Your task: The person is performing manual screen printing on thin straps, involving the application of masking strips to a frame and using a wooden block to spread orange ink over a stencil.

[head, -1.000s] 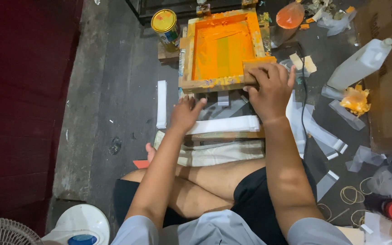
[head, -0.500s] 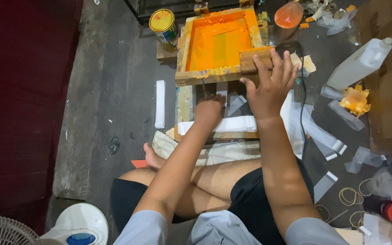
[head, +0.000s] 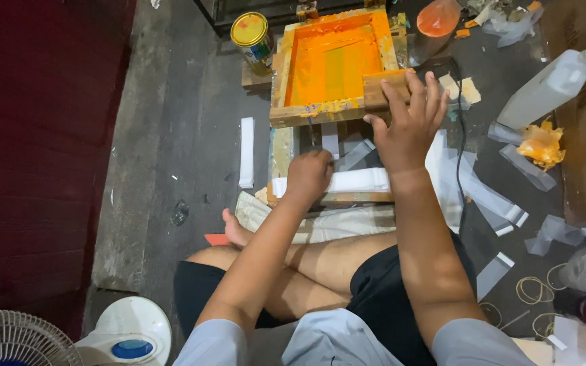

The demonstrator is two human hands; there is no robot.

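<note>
Person sits cross-legged on the floor (head: 171,135), knees at bottom of view. White fan (head: 123,332) stands at the floor's near-left corner. Stack of white strips (head: 347,180) lies on a low wooden board (head: 354,198) just past the knees, long axis left-right. Left hand (head: 308,175) rests on the stack's left end, fingers curled down on the top strip; forearm runs up from lower left. Cannot tell if it pinches the strip.

Beyond it, wooden printing frame (head: 286,68), long axis pointing away from the person, near edge lifted above the board. Frame holds a mesh coated in orange ink (head: 330,61), paler stripe down the middle. Right hand (head: 408,118) grips the frame's near-right corner, fingers spread over a wooden block (head: 382,88), arm nearly straight.

Yellow-lidded tin can (head: 254,39) stands just left of the frame's far end. White plastic bottle (head: 552,87) lies tilted at the far right. Loose clear strips (head: 503,203) scattered on the floor right of the board.
</note>
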